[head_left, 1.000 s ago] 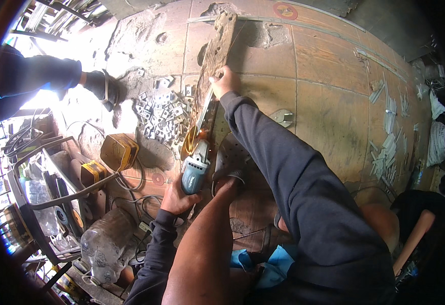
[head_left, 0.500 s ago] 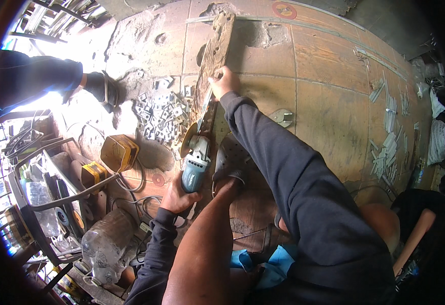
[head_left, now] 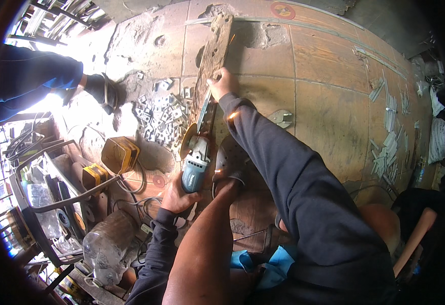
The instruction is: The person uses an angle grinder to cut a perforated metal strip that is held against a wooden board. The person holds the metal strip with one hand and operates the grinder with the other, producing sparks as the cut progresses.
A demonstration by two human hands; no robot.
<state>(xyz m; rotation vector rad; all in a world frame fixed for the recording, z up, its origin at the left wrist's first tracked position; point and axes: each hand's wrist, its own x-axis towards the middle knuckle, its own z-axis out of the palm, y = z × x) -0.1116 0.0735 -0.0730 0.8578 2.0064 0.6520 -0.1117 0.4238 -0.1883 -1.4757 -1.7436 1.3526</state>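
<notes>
Angle grinder (head_left: 195, 172) and metal strip (head_left: 203, 114) were held at wooden board (head_left: 218, 39).
Grinder was wrapped by left hand (head_left: 178, 195); strip was pinched along board by right hand (head_left: 224, 84), beside disc (head_left: 187, 140).

Saw one line of pale lettering running lengthwise on the teal body of the angle grinder (head_left: 194, 174); noticed red and tan colouring on the flat round disc (head_left: 278, 11) lying on the floor (head_left: 329, 119), with any print there too small to read; could not tell print from glare on the clear plastic jug (head_left: 106, 254).
</notes>
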